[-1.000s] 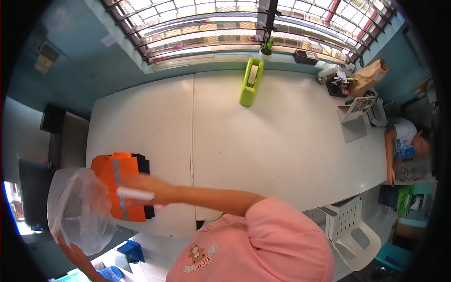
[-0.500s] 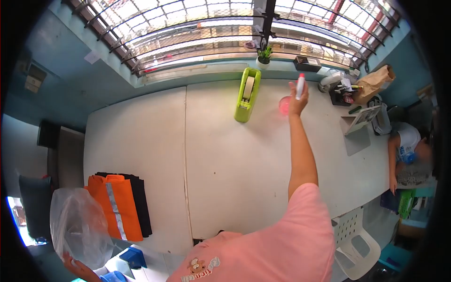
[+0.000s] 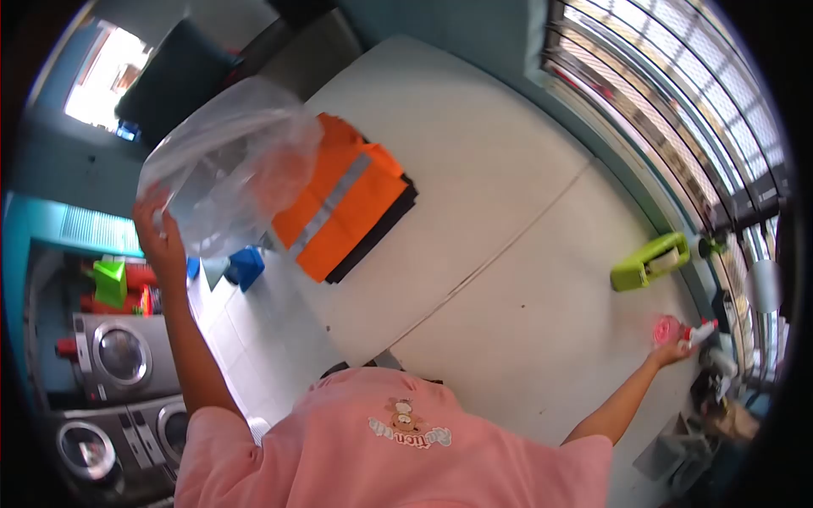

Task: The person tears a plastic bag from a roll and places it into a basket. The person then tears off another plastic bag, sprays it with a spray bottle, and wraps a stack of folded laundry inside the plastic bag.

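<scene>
My left hand (image 3: 157, 229) is closed on the edge of a large clear plastic bag (image 3: 229, 169), which hangs puffed out beside and partly over the folded clothes. An orange garment (image 3: 343, 203) with a silver reflective stripe lies folded on top of a dark garment (image 3: 373, 240) on the white table. Far to the right, my right hand (image 3: 671, 353) is wrapped round the neck of a spray bottle (image 3: 666, 329) with pink liquid and a white and red trigger head. The bottle is slightly blurred.
A green tape dispenser (image 3: 648, 262) stands near the barred window. A seam crosses the white table (image 3: 474, 195). Front-loading washing machines (image 3: 123, 356) line the lower left, near a blue container (image 3: 246, 268). Assorted items (image 3: 720, 381) crowd the right end.
My view has swung left toward the garments and the machines. My left hand has come up higher with the plastic bag. My right hand still grips the spray bottle at the window side.
</scene>
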The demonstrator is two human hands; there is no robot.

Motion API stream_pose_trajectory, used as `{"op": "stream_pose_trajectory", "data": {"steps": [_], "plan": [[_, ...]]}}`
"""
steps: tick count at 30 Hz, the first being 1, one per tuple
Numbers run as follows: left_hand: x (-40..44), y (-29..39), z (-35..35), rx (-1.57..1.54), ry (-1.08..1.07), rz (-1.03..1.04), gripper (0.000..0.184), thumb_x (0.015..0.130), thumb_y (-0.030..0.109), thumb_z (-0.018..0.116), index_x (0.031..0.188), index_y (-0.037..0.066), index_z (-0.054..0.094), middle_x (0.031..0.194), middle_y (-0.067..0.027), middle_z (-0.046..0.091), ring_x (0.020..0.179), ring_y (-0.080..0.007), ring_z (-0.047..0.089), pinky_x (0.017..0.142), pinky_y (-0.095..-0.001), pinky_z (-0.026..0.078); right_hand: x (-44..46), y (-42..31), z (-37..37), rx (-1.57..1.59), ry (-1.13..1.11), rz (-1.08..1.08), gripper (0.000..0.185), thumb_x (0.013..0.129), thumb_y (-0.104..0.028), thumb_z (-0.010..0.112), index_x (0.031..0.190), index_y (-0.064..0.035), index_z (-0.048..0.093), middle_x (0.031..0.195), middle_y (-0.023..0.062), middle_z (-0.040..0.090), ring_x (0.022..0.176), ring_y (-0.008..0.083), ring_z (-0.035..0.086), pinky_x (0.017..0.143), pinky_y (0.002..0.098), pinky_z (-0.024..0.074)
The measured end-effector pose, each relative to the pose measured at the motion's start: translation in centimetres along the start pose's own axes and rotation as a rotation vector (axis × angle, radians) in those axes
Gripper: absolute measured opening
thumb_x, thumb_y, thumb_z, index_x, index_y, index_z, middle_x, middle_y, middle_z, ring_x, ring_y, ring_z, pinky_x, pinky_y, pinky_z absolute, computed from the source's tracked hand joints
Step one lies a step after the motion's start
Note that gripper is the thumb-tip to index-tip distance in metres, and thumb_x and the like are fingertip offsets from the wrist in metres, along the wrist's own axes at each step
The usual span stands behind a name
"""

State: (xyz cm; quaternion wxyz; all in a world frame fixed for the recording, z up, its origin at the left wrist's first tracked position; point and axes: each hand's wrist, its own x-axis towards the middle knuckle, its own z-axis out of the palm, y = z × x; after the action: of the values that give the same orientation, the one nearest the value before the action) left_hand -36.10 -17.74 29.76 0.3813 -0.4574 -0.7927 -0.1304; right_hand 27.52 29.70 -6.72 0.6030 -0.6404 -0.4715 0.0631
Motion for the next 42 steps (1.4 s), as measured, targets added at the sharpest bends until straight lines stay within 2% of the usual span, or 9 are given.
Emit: {"op": "stream_pose_trajectory", "data": {"steps": [5, 10, 15, 22, 29, 32, 33, 35, 42], "plan": [[-0.1, -1.7, 0.4, -0.020, 0.037, -0.077, 0.020, 0.078, 0.002, 0.046, 0.096, 0.009, 0.050, 0.108, -0.0101, 0.051, 0.106, -0.0267, 0.043, 0.091, -0.0391, 0.033, -7.4, -2.6, -2.0, -0.122, 0.327, 0.189, 0.040, 0.076, -0.018, 0.058, 0.104, 0.0057, 0.042, 0.103, 0.0196, 0.047, 0.093, 0.0289, 0.049, 0.081, 0.0361, 0.0398], [0.0, -3.9, 1.2, -0.204, 0.104, -0.064, 0.021, 0.077, 0.002, 0.046, 0.096, 0.010, 0.050, 0.109, -0.0077, 0.051, 0.106, -0.0258, 0.043, 0.091, -0.0387, 0.033, -24.7, -16.0, -1.8, 0.037, -0.390, 0.011, 0.025, 0.084, -0.004, 0.033, 0.105, 0.0034, 0.043, 0.104, 0.0138, 0.047, 0.093, 0.0219, 0.046, 0.081, 0.0295, 0.0379], [0.9, -5.6, 1.4, -0.278, 0.127, -0.001, 0.026, 0.074, -0.004, 0.045, 0.096, 0.009, 0.050, 0.108, -0.0083, 0.051, 0.105, -0.0251, 0.045, 0.089, -0.0345, 0.034, -35.9, -29.9, -1.9, 0.437, -1.071, -0.102, 0.026, 0.076, 0.010, 0.040, 0.096, -0.0031, 0.049, 0.106, 0.0086, 0.047, 0.092, 0.0163, 0.048, 0.068, 0.0244, 0.0398], [1.1, -9.7, 1.2, -0.491, 0.080, -0.017, 0.024, 0.076, -0.004, 0.045, 0.097, 0.008, 0.050, 0.107, -0.0095, 0.051, 0.104, -0.0249, 0.046, 0.089, -0.0352, 0.036, -41.8, -42.8, -0.4, 0.683, -1.422, -0.861, 0.029, 0.058, 0.012, 0.050, 0.081, -0.0039, 0.054, 0.091, 0.0081, 0.054, 0.081, 0.0246, 0.053, 0.063, 0.0314, 0.0455], [0.8, -16.8, 3.7, -0.692, 0.115, 0.053, 0.030, 0.075, -0.008, 0.043, 0.101, 0.008, 0.049, 0.105, -0.0090, 0.051, 0.102, -0.0226, 0.049, 0.088, -0.0321, 0.037, -52.6, -50.4, -1.2, 0.731, -1.491, -0.918, 0.020, 0.066, 0.008, 0.050, 0.083, -0.0035, 0.054, 0.085, 0.0090, 0.056, 0.075, 0.0217, 0.055, 0.063, 0.0292, 0.0454], [1.1, -21.0, 5.7, -0.653, 0.119, 0.102, 0.035, 0.075, -0.009, 0.042, 0.106, 0.007, 0.047, 0.106, -0.0087, 0.051, 0.099, -0.0188, 0.051, 0.085, -0.0291, 0.039, -59.3, -49.5, -0.6, 0.521, -2.023, -0.039, 0.015, 0.080, -0.008, 0.049, 0.095, -0.0052, 0.051, 0.095, 0.0070, 0.055, 0.083, 0.0167, 0.054, 0.065, 0.0282, 0.0443], [1.1, -22.7, 6.6, -0.685, 0.117, 0.097, 0.035, 0.075, -0.009, 0.042, 0.106, 0.007, 0.047, 0.106, -0.0087, 0.051, 0.099, -0.0188, 0.051, 0.085, -0.0291, 0.039, -60.9, -48.9, -0.6, 0.490, -2.009, -0.028, 0.015, 0.080, -0.008, 0.049, 0.095, -0.0052, 0.051, 0.095, 0.0070, 0.055, 0.083, 0.0167, 0.054, 0.065, 0.0282, 0.0443], [2.0, -26.7, 8.7, -0.879, 0.132, -0.037, 0.039, 0.074, -0.011, 0.042, 0.109, 0.006, 0.044, 0.109, -0.0088, 0.050, 0.095, -0.0168, 0.053, 0.082, -0.0274, 0.040, -63.7, -48.2, -0.3, 0.411, -1.780, 1.275, 0.025, 0.081, -0.017, 0.049, 0.103, -0.0077, 0.044, 0.100, 0.0091, 0.054, 0.087, 0.0191, 0.053, 0.067, 0.0278, 0.0432], [5.8, -33.4, 10.2, -1.110, 0.090, -0.040, 0.042, 0.076, -0.011, 0.036, 0.116, 0.001, 0.039, 0.108, -0.0106, 0.046, 0.089, -0.0178, 0.051, 0.076, -0.0245, 0.040, -66.8, -46.4, 0.5, 0.571, -1.203, 1.510, 0.022, 0.082, -0.021, 0.045, 0.100, -0.0099, 0.043, 0.102, 0.0107, 0.054, 0.085, 0.0187, 0.053, 0.064, 0.0251, 0.0424]]}}
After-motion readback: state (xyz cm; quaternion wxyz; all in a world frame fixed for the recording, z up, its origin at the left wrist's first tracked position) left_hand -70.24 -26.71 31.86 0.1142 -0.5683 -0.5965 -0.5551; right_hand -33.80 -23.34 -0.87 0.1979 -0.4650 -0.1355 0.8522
